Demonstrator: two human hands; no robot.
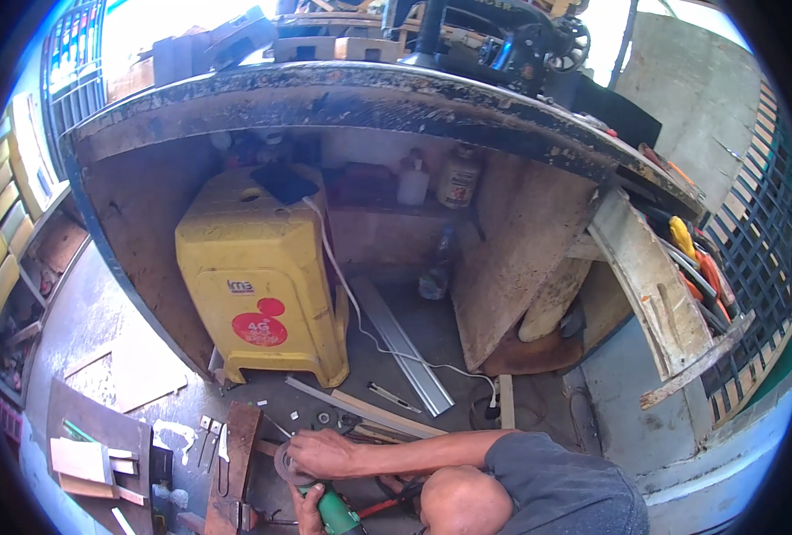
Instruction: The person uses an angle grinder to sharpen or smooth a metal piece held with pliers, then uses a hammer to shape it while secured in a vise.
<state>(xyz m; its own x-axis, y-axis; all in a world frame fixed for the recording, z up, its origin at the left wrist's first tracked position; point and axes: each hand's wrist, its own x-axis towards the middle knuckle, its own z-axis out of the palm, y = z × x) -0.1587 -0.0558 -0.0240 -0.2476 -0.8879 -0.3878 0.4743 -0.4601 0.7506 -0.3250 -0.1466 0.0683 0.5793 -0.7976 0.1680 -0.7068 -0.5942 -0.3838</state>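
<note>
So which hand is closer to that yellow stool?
Right. The right hand rests on the grinder disc below the yellow stool; the left hand grips the green grinder lower still.

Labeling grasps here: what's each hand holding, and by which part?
Left hand grips the green angle grinder around its body. Right hand rests on the grinder's disc at the head; whether it grips the disc cannot be told.

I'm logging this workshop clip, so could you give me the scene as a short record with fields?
Setting: workshop floor beside a worn workbench
Left hand: grips the green angle grinder
Right hand: rests on the grinder's disc
Under the bench: yellow plastic stool, white cable, two bottles
On the floor: metal strips, wood offcuts
</note>
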